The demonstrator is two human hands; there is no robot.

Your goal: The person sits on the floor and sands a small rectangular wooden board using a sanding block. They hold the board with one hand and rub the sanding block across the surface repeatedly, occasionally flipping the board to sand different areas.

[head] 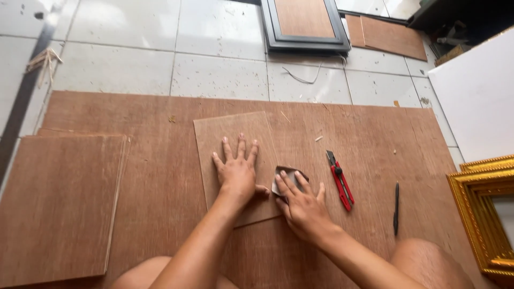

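Head view, looking down at a tiled floor (219,75) covered by a large plywood sheet (375,134). Left hand (235,168) spread flat, fingers splayed, pressing down on a small rectangular board (235,126) lying on the sheet; gripping nothing. Right hand (302,206) just beside it at the board's right edge, fingers curled loosely over a folded piece of sandpaper (286,174), holding it against that edge. Red utility knife (340,179) lying on the sheet just right of the right hand, blade end pointing away. Dark pen (396,208) farther right, well apart from the knife. Stack of thin boards (59,198) at the left on the sheet. Gold ornate frame (479,214) at the right edge. Dark frame with brown panel (304,24) at the top on the tiles, another brown panel (391,37) beside it. White board (476,96) at the upper right.
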